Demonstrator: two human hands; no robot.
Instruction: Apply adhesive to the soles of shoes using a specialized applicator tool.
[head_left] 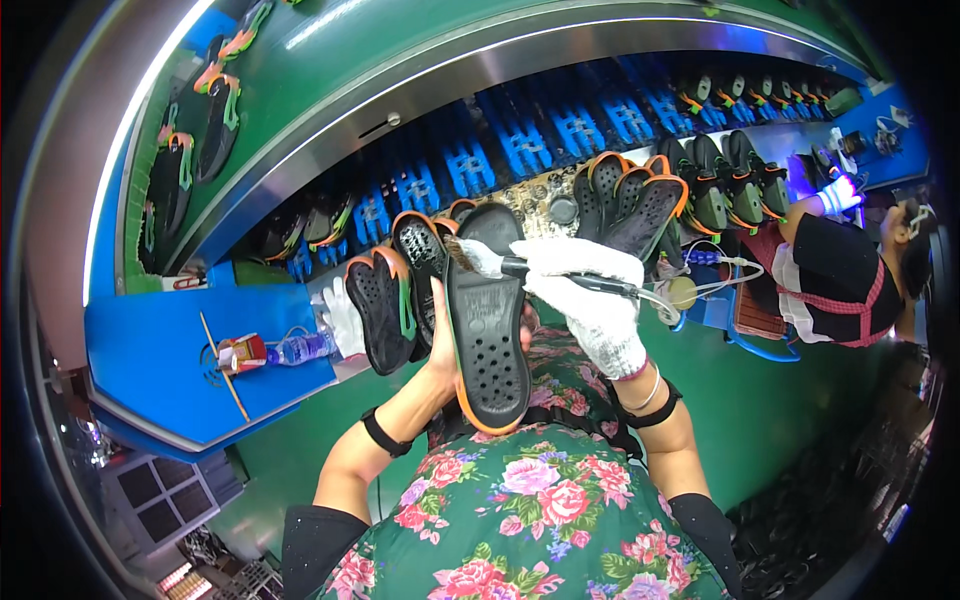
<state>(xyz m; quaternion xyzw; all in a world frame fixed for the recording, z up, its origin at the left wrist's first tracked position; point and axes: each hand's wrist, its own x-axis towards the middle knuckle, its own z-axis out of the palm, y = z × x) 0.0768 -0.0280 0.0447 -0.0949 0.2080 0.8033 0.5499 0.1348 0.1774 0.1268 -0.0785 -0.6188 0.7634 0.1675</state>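
Note:
My bare left hand (442, 345) is wrapped round a black shoe sole (491, 350) with an orange rim and holes in its lower part. The sole stands lengthwise before my chest, its inner face toward me. In a white knit glove, my right hand (595, 290) grips a brush (514, 267) with a dark handle and a thin clear hose. Its pale bristles meet or hover just over the sole's upper part; contact is hard to judge. Behind my left hand, more black soles (376, 312) lean together.
Another group of orange-rimmed soles (632, 205) stands beyond my right hand. Blue holders (470, 172) line the conveyor below a metal edge (420, 112). On the blue side table (150, 350) are a bottle (300, 348) and a stick (226, 370). A co-worker (835, 270) works at right.

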